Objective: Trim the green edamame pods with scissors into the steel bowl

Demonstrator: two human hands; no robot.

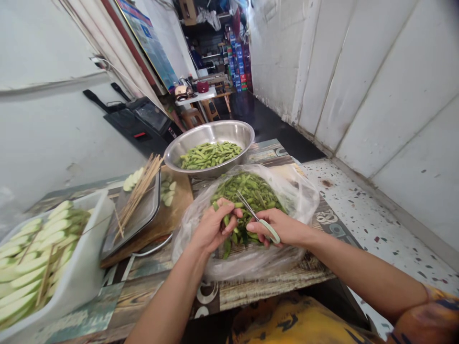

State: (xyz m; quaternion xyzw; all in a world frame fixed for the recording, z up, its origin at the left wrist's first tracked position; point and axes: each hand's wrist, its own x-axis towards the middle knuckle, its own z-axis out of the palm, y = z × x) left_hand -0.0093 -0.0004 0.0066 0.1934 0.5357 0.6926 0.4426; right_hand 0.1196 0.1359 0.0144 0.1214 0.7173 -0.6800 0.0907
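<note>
Over a clear plastic bag [301, 191] full of green soybean pods [251, 186], both hands are close together. My left hand [217, 222] is closed around a few green pods [226, 220], with its thumb and forefinger pinched near the tips. My right hand [276, 224] grips scissors [267, 228] by their pale green handles. The narrow blades point up and left, toward the left hand, and look nearly closed. Behind the bag stands a wide steel basin [210, 128] partly filled with loose pods [211, 155].
On the left are a white bin [96, 229] of sliced pale green vegetable on sticks and a metal tray [150, 210] with wooden skewers [139, 193]. The tray rests on a wooden board [182, 193]. A wall [376, 86] runs along the right, beyond the speckled floor [344, 205].
</note>
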